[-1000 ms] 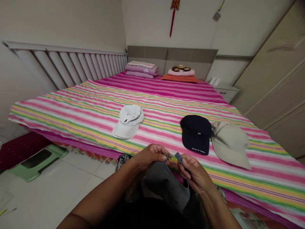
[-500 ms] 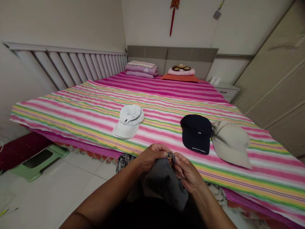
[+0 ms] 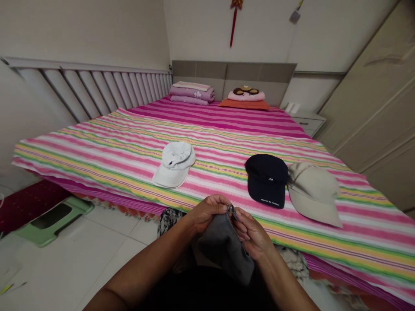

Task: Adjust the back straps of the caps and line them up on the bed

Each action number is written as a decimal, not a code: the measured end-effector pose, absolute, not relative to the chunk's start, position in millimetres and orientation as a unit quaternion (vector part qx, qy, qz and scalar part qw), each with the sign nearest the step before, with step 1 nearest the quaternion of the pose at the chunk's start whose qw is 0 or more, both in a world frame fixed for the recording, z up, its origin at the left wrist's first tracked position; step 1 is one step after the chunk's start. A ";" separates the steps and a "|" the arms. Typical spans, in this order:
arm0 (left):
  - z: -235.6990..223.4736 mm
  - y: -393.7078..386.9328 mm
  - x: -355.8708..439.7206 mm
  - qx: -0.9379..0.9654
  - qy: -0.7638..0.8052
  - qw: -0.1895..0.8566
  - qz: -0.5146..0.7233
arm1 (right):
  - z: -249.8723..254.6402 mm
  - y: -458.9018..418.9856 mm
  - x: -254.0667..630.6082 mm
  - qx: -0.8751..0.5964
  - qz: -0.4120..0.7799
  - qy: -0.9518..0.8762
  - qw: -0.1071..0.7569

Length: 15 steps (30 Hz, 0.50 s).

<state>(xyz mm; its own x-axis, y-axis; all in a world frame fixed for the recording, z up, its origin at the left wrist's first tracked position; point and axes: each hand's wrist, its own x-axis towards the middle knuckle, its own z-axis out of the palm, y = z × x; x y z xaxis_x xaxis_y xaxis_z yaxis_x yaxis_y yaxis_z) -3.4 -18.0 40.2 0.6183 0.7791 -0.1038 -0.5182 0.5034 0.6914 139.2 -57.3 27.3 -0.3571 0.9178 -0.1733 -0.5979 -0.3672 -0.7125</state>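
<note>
Close to my body I hold a dark grey cap (image 3: 223, 242) up by its back strap. My left hand (image 3: 209, 211) pinches the strap beside a small metal buckle (image 3: 230, 209). On the buckle's other side, my right hand (image 3: 251, 231) grips the strap end with thumb and fingers. The cap's lower part falls in shadow against my dark clothing. Beyond my hands on the bed lie a white cap (image 3: 177, 162) to the left, a navy cap (image 3: 267, 179) with white lettering to the right, and a beige cap (image 3: 314, 192) touching the navy one.
The bed (image 3: 113, 142) has a striped cover and a slatted side rail (image 3: 97, 88). Folded purple bedding (image 3: 193, 93) and a pink pillow stack (image 3: 246, 97) sit by the headboard. A green stool (image 3: 48, 224) stands on the floor at left; a nightstand (image 3: 308, 123) is far right.
Both hands stay on the strap. The buckle has tilted, its gold frame now less visible, and my right hand has shifted slightly left. The caps on the bed stay put.
</note>
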 end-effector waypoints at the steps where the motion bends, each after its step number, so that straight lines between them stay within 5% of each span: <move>1: 40.3 -18.2 -3.5 0.317 0.208 0.842 0.384 | 27.3 -57.6 138.9 -0.289 0.776 -0.277 0.487; 15: 39.9 -18.4 -4.7 0.302 0.230 0.843 0.380 | 31.2 -57.7 138.8 -0.355 0.750 -0.315 0.460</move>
